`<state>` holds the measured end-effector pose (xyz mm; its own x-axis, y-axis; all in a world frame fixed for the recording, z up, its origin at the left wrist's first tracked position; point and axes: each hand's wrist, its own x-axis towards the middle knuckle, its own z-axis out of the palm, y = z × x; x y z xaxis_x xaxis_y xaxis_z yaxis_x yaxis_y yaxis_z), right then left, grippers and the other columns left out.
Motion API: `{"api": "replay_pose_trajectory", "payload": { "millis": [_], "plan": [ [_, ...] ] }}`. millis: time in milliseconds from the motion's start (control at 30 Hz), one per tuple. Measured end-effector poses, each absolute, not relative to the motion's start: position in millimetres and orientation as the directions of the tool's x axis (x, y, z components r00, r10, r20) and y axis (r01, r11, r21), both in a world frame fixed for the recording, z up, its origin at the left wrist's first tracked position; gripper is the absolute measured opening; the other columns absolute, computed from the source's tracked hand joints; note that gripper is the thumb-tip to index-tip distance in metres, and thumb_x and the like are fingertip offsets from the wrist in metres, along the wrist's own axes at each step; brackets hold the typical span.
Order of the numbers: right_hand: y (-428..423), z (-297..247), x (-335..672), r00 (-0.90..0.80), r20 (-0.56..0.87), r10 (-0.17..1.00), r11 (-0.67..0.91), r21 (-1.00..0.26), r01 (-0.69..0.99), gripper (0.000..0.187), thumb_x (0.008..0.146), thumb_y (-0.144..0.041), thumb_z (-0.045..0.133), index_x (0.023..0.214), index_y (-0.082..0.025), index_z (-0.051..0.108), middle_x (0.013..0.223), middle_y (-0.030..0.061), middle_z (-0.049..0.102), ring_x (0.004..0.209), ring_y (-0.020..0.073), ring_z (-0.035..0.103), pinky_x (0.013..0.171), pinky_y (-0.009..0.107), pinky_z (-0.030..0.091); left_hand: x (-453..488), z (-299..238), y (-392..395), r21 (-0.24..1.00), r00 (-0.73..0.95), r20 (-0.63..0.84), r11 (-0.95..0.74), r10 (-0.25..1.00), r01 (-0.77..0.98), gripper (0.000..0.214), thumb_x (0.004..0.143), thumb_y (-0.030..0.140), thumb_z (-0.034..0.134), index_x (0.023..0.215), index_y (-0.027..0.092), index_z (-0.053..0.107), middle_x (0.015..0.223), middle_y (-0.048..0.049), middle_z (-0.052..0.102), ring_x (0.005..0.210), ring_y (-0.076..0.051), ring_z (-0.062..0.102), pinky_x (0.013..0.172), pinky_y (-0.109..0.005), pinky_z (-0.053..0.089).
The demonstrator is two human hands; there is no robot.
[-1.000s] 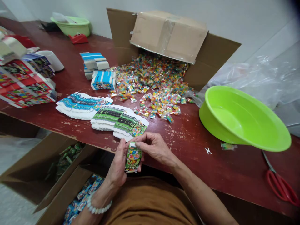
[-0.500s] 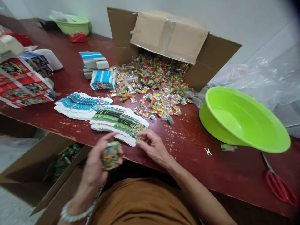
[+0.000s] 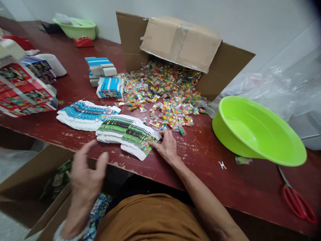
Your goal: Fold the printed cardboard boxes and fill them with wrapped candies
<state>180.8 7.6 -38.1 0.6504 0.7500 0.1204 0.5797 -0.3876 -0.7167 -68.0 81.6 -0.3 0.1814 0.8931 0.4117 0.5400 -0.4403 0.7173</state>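
Observation:
My left hand (image 3: 86, 172) hovers below the table's front edge, over the cardboard boxes on the floor, with fingers spread and nothing in it. My right hand (image 3: 167, 145) rests on the red table (image 3: 200, 167), its fingertips touching the top card of a fanned stack of flat green printed cartons (image 3: 127, 134). A fanned stack of blue flat cartons (image 3: 84, 113) lies to its left. Just beyond my right hand spreads a heap of small colourful candy packets (image 3: 165, 93), spilling from a tipped cardboard box (image 3: 180, 40).
A lime green basin (image 3: 258, 130) leans at the right, red scissors (image 3: 298, 202) beyond it. Folded blue boxes (image 3: 105, 78), red printed boxes (image 3: 22, 90), a white cup (image 3: 54, 63) and another green basin (image 3: 75, 28) sit at left and back. Open cardboard boxes (image 3: 37, 177) stand on the floor.
My left hand carried the small green carton down to the left and let it go; it is now empty and open. My right hand reached forward onto the green carton stack.

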Motion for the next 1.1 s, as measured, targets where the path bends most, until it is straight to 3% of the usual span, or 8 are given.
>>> {"api": "replay_pose_trajectory", "payload": {
  "millis": [133, 233, 333, 400, 500, 600, 867, 1100],
  "plan": [
    [-8, -19, 193, 0.608, -0.023, 0.794, -0.121, -0.985, 0.121, 0.028, 0.078, -0.044, 0.068, 0.084, -0.020, 0.056, 0.079, -0.0005, 0.061, 0.070, 0.0159, 0.057, 0.069, 0.030, 0.047, -19, 1, 63, 0.822, 0.359, 0.307, -0.436, 0.881, 0.366, 0.055, 0.081, 0.041, 0.067, 0.130, 0.017, 0.058, 0.132, -0.0158, 0.062, 0.123, -0.033, 0.057, 0.107, -0.049, 0.042],
    [-24, 4, 195, 0.393, -0.018, 0.919, 0.003, -0.999, -0.053, 0.026, 0.079, -0.041, 0.071, 0.088, -0.020, 0.058, 0.083, -0.0001, 0.064, 0.074, 0.0144, 0.060, 0.072, 0.028, 0.049, -10, 17, 49, 0.985, 0.634, -0.172, 0.108, 0.754, 0.138, 0.062, 0.081, 0.050, 0.069, 0.133, 0.020, 0.055, 0.126, -0.0140, 0.066, 0.111, -0.031, 0.065, 0.091, -0.042, 0.053],
    [-35, 20, 184, 0.249, 0.067, 0.966, 0.084, -0.995, -0.058, 0.020, 0.085, -0.036, 0.068, 0.092, -0.021, 0.060, 0.086, 0.0004, 0.063, 0.074, 0.0134, 0.059, 0.070, 0.027, 0.048, -7, 25, 36, 0.765, 0.877, -0.384, 0.631, 0.289, 0.128, 0.057, 0.072, 0.057, 0.076, 0.110, 0.015, 0.066, 0.099, -0.0128, 0.074, 0.082, -0.027, 0.073, 0.072, -0.034, 0.057],
    [-39, 25, 175, 0.318, 0.167, 0.933, 0.131, -0.983, 0.132, 0.019, 0.087, -0.032, 0.066, 0.101, -0.021, 0.059, 0.094, 0.0025, 0.062, 0.078, 0.0142, 0.057, 0.071, 0.028, 0.048, -4, 22, 29, 0.629, 0.905, -0.387, 0.769, 0.178, 0.117, 0.053, 0.069, 0.061, 0.078, 0.091, 0.013, 0.069, 0.084, -0.0088, 0.072, 0.062, -0.020, 0.070, 0.063, -0.031, 0.056],
    [-44, 29, 165, 0.332, 0.353, 0.875, 0.144, -0.843, 0.518, 0.023, 0.086, -0.027, 0.069, 0.106, -0.021, 0.059, 0.105, 0.0066, 0.058, 0.092, 0.0186, 0.055, 0.079, 0.032, 0.047, -2, 14, 23, 0.627, 0.883, -0.377, 0.779, 0.279, 0.021, 0.053, 0.068, 0.063, 0.078, 0.084, 0.014, 0.070, 0.077, -0.0051, 0.069, 0.053, -0.015, 0.064, 0.057, -0.028, 0.054],
    [-49, 33, 162, 0.148, 0.366, 0.919, 0.183, -0.727, 0.662, 0.020, 0.085, -0.025, 0.071, 0.100, -0.020, 0.060, 0.101, 0.0059, 0.058, 0.094, 0.0202, 0.054, 0.080, 0.033, 0.046, -3, 12, 25, 0.748, 0.891, -0.329, 0.663, 0.313, 0.043, 0.054, 0.066, 0.061, 0.081, 0.085, 0.012, 0.071, 0.075, -0.0056, 0.068, 0.052, -0.013, 0.063, 0.053, -0.022, 0.048],
    [-52, 36, 171, -0.016, 0.150, 0.989, 0.137, -0.845, 0.517, 0.014, 0.080, -0.014, 0.070, 0.083, -0.019, 0.057, 0.070, -0.0049, 0.057, 0.060, 0.0088, 0.049, 0.055, 0.021, 0.036, -12, 14, 30, 0.738, 0.920, -0.354, 0.654, 0.167, 0.165, 0.055, 0.064, 0.060, 0.082, 0.082, 0.010, 0.069, 0.064, -0.0059, 0.067, 0.048, -0.014, 0.063, 0.047, -0.020, 0.045],
    [-57, 35, 170, -0.336, -0.080, 0.938, -0.034, -0.989, 0.142, 0.041, 0.082, -0.019, 0.071, 0.109, -0.022, 0.040, 0.092, 0.0004, 0.066, 0.072, 0.0121, 0.061, 0.062, 0.023, 0.043, -16, 3, 29, 0.717, 0.916, -0.394, 0.647, 0.067, 0.261, 0.052, 0.065, 0.055, 0.083, 0.089, 0.011, 0.068, 0.067, -0.0054, 0.070, 0.047, -0.013, 0.064, 0.045, -0.019, 0.046]
  ]
}}
